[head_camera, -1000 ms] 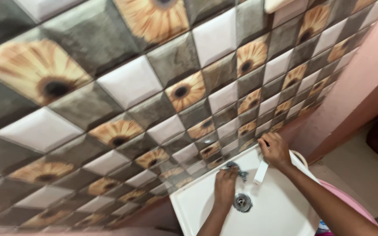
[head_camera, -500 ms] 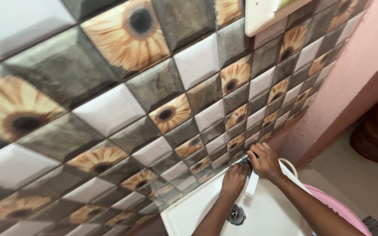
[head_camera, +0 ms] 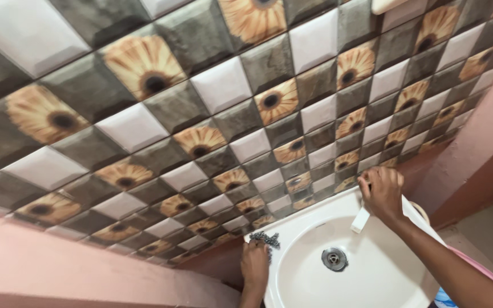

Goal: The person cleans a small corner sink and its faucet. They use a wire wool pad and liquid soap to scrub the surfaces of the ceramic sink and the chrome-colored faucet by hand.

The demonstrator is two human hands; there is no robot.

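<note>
Steel scrubber (head_camera: 265, 238), seemingly gripped by left hand (head_camera: 255, 262), moved to basin (head_camera: 372, 274) corner; right hand (head_camera: 382, 193) unchanged.

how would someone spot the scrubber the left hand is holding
Start at the white sink under the flower-tiled wall. At its left rim corner, the left hand grips a dark, tangled metal scrubber, unlike the smooth white tap by the right hand.

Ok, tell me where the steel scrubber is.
The steel scrubber sits on the white sink's left rim corner, under the left hand's fingertips, below the flowered tiles.
</note>
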